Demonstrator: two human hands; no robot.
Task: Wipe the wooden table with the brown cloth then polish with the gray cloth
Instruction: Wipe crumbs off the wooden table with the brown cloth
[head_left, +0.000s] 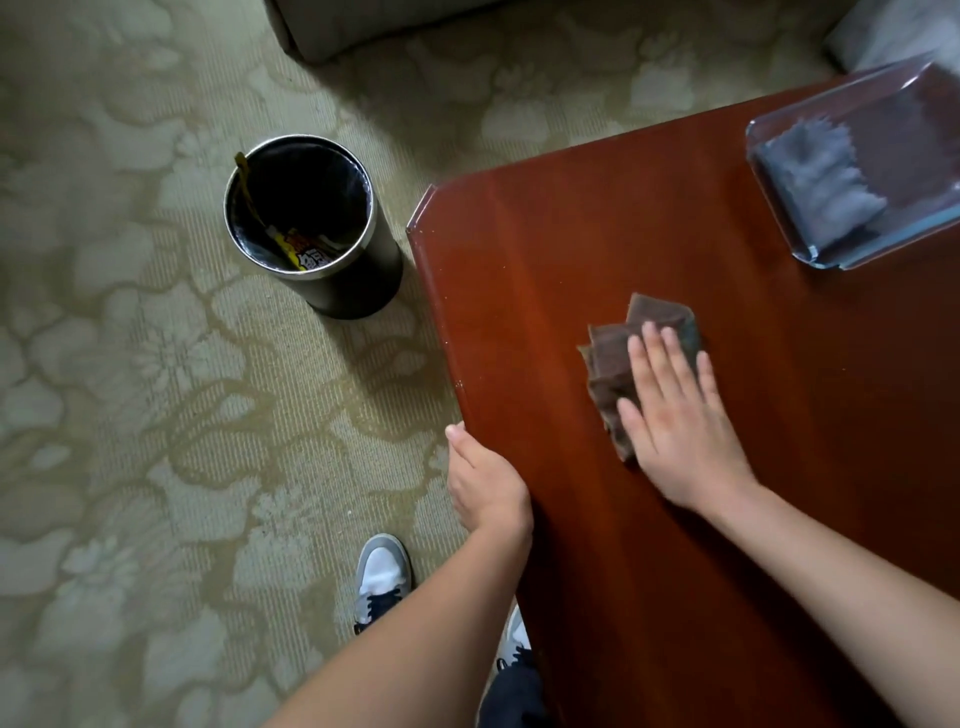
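Observation:
The reddish wooden table (727, 519) fills the right half of the head view. A folded brown cloth (610, 358) lies on it near the left edge. My right hand (675, 415) presses flat on the cloth with straight fingers, covering its right part. My left hand (483, 483) holds the table's left edge, thumb up on the rim and fingers hidden below. The gray cloth (821, 182) lies in a clear glass tray (810, 254) at the table's far right.
A black waste bin (317, 291) with a yellow wrapper inside stands on the patterned carpet left of the table. My shoes (382, 577) are by the table's left edge. A pale upholstered seat (363, 26) is at the top.

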